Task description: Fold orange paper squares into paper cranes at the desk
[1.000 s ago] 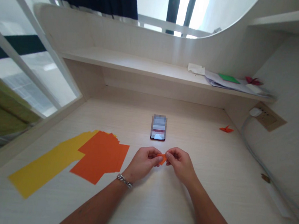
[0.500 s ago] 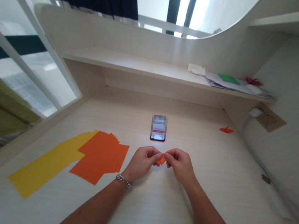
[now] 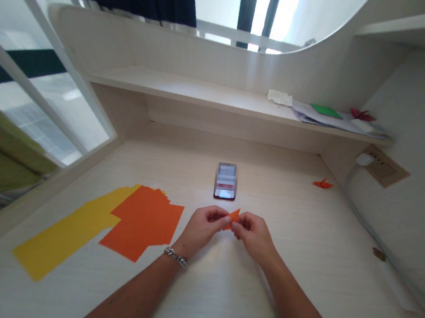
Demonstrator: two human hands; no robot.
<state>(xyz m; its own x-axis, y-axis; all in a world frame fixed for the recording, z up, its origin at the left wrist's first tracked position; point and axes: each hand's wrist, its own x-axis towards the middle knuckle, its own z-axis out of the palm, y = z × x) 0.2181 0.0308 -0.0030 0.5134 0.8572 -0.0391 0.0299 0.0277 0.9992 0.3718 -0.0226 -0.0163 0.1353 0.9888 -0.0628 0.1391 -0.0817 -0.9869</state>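
Pinching folded orange paper [image 3: 232, 219], left hand [image 3: 202, 230], right hand [image 3: 253, 238], tip above grip

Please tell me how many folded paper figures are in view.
3. A folded orange piece is between the left hand and right hand; an orange crane lies on the desk; a red figure sits on the shelf. More may hide under its papers.
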